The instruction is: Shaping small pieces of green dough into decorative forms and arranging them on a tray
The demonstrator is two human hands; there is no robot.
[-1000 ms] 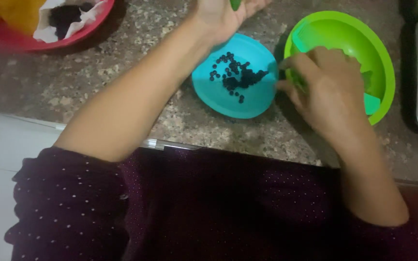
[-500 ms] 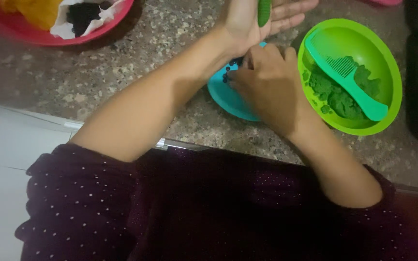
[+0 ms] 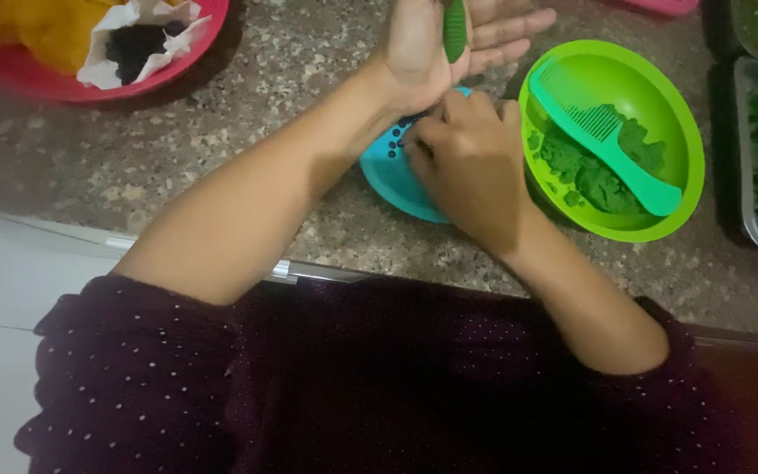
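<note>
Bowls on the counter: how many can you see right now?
3. A red bowl at top left, a blue bowl mid-counter partly under the right hand, and a green bowl to its right holding a comb. More may lie outside the frame.
</note>
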